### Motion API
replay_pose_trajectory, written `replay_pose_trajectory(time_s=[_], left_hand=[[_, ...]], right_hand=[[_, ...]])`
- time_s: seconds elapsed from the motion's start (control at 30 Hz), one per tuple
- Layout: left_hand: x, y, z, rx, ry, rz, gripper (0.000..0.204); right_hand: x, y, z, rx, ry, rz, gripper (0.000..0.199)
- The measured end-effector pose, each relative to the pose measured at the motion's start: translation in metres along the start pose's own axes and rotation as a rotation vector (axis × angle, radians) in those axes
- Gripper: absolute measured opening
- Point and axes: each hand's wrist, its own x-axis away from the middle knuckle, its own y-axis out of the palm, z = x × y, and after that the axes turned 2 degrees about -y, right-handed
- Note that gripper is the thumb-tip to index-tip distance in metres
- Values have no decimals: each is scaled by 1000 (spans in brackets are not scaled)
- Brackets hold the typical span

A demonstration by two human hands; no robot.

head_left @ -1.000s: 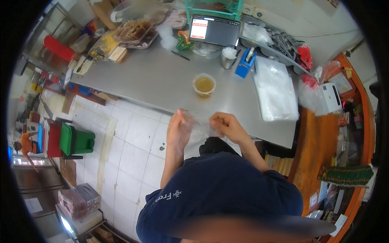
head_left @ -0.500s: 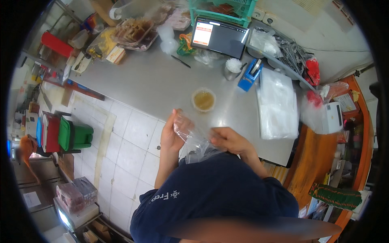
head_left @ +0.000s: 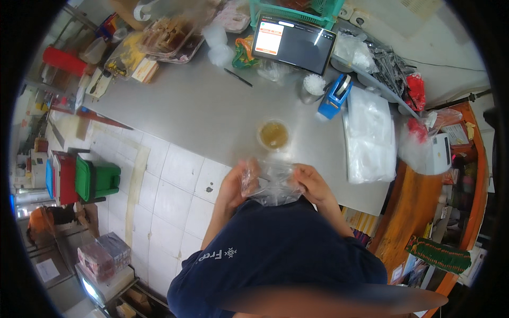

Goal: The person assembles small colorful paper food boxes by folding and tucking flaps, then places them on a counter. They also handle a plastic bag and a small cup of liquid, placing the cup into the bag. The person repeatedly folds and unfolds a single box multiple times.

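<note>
The bare left hand (head_left: 232, 185) holds a thin, clear plastic bag (head_left: 273, 184) at nine o'clock, the bare right hand (head_left: 314, 184) at three. At its twelve stands a round, clear plastic tub (head_left: 259, 136) of yellow-brown liquid (head_left: 274, 135); at one, a blue tape dispenser (head_left: 334, 98).

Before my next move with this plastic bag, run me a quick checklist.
1. Left hand holding the clear plastic bag: ok.
2. Right hand holding the bag's other side: ok.
3. Bag mouth spread open: cannot tell.
4. Round plastic tub of yellow-brown liquid upright on the steel counter: ok.
5. Tub lid sealed: cannot tell.
6. Blue tape dispenser in hand: not ok, on the counter.
</note>
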Motion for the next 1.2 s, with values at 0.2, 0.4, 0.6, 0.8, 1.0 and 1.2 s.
replay_pose_trajectory(time_s=[0.2,0.4,0.6,0.8,1.0,1.2], left_hand=[[8,-72,54,-1453,56,-74,30],[12,-110,108,-1702,313,186,23],[12,-112,149,-1838,272,246,41],[9,-79,169,-1875,309,-34,37],[4,-48,174,-1964,475,-502,25],[-3,0,172,-1969,561,-1045,23]], right_hand=[[-60,25,7,1443,-531,786,52],[-116,22,29,1326,-460,817,69],[-93,23,6,476,-501,496,66],[-84,50,-21,255,-612,273,80],[-81,59,-37,198,-663,232,81],[-74,58,-60,353,-701,251,79]])
